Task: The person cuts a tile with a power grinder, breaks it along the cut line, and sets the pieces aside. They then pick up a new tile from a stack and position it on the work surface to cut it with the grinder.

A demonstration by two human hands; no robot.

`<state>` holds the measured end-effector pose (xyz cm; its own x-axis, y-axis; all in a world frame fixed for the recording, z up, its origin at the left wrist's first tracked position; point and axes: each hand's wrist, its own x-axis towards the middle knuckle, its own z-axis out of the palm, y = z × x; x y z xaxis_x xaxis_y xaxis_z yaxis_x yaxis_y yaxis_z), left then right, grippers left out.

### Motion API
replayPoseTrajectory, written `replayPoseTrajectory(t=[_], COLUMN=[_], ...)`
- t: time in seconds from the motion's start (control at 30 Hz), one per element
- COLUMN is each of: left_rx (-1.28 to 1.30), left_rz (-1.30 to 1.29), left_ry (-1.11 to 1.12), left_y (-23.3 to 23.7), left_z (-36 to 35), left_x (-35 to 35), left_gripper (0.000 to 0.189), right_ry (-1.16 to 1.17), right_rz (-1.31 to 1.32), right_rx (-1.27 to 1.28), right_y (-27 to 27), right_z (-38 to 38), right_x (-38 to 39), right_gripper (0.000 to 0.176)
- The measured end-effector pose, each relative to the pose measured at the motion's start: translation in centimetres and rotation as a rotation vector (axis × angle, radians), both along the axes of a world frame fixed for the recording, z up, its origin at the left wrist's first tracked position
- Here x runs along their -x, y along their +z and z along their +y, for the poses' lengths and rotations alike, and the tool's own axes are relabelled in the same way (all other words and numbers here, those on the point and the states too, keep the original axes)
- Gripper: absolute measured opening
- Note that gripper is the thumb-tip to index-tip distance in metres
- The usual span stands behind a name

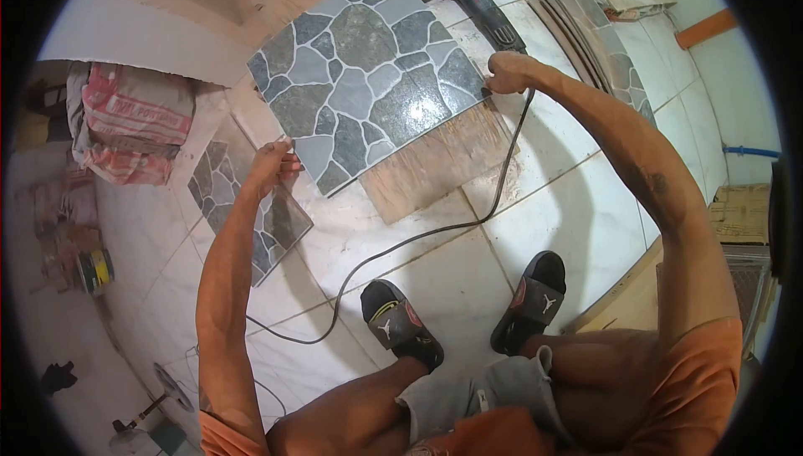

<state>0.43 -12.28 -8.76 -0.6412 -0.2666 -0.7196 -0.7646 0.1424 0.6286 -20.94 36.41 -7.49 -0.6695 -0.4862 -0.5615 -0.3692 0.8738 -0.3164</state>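
A large tile (355,79) with a grey stone pattern and pale joint lines is tilted over a worn wooden board (435,163). My left hand (272,165) has its fingers curled at the tile's left edge. My right hand (508,73) grips the right corner, its fingertips partly hidden. Just beyond my right hand lies an angle grinder (485,12) with a disc at its far end. Its dark cord (393,247) loops across the floor in front of my feet.
A patterned tile piece (280,226) lies under my left forearm. More tiles (577,42) stand in a row at the right. Cement bags (138,113) sit at the left, and a green-yellow box (96,270) is below them. White floor tiles (452,280) surround my slippers.
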Motion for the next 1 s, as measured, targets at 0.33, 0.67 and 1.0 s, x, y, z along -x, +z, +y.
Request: replayPoseTrajectory(t=[0.33,0.67,1.0], left_rx=[-0.054,-0.21,-0.114], left_rz=[-0.006,-0.061,-0.073], left_ry=[0.036,0.142,0.086], left_y=[-1.5,-2.7,-2.2], left_z=[1.2,3.7,3.4], left_x=[-0.7,-0.4,-0.1], left_gripper=[0.051,0.038,0.038], right_ry=[-0.001,0.072,-0.026], right_rz=[0.037,-0.06,-0.131], right_rx=[-0.062,-0.213,-0.173], right_y=[0.6,3.6,5.2], right_z=[-0.3,-1.5,-0.9], right_x=[-0.6,-4.9,-5.6], right_gripper=[0.037,0.03,0.034])
